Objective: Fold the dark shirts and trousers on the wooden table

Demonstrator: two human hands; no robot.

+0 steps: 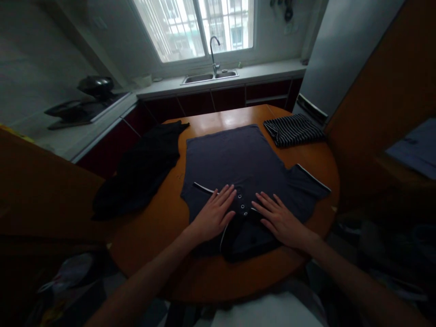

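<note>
A dark blue-grey polo shirt (235, 156) lies spread on the wooden table, its collar end towards me and its hem towards the window. White piping edges the collar and sleeves, and a few light buttons run down the placket. My left hand (215, 213) rests flat on the shirt, left of the buttons, with fingers extended. On the other side of the buttons my right hand (277, 219) lies flat with its fingers spread. The right sleeve is stretched out sideways; the left one is folded in over the shirt, partly under my left hand.
The round-ended wooden table (143, 247) also bears a black garment (139, 168) on the left and a folded striped cloth (294, 129) at the back right. Beyond stand a counter with a sink (199, 78), a stove with pans (71, 110) and a fridge (337, 59).
</note>
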